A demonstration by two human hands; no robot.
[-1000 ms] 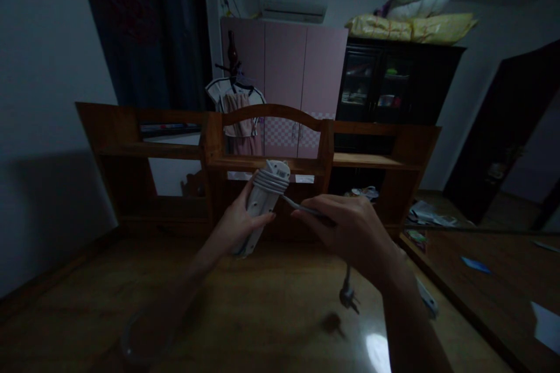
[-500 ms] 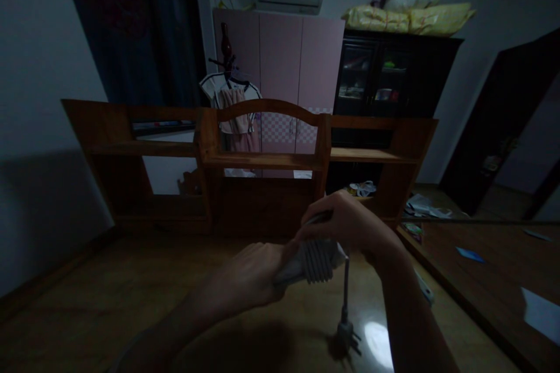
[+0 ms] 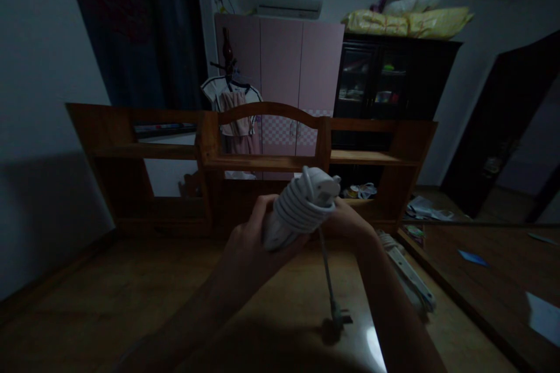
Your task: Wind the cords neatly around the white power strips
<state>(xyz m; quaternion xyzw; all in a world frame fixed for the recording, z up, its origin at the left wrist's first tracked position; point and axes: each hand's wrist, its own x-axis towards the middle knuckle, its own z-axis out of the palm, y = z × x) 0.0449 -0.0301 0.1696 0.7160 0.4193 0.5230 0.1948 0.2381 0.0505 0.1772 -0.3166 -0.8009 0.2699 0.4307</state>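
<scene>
Left hand (image 3: 250, 246) clenched round the lower body of a white plastic power strip (image 3: 301, 205), held up at chest height over the brown glossy wooden desk (image 3: 131, 303), well clear of it. The strip is tilted, top end pointing away and to the right, so the wound end faces the other hand. A white cord (image 3: 326, 271) is coiled in tight turns round the strip's upper half; the loose tail drops straight down from the coil, and the grey plug (image 3: 339, 318) hangs just above the desktop, weighting the tail taut. Right hand (image 3: 347, 220) sits against the far right side of the coil, likely pinning the last turn, but its fingers are hidden behind the strip; can't tell if it grips or only presses.

A second long white power strip (image 3: 409, 273) lies flat on the desk, near the right forearm. Behind it all, a brown wooden shelf hutch (image 3: 371, 157) stands on the desk's back edge. Further off is a pink three-door wardrobe (image 3: 280, 70). The room is dim, so fine detail is lost.
</scene>
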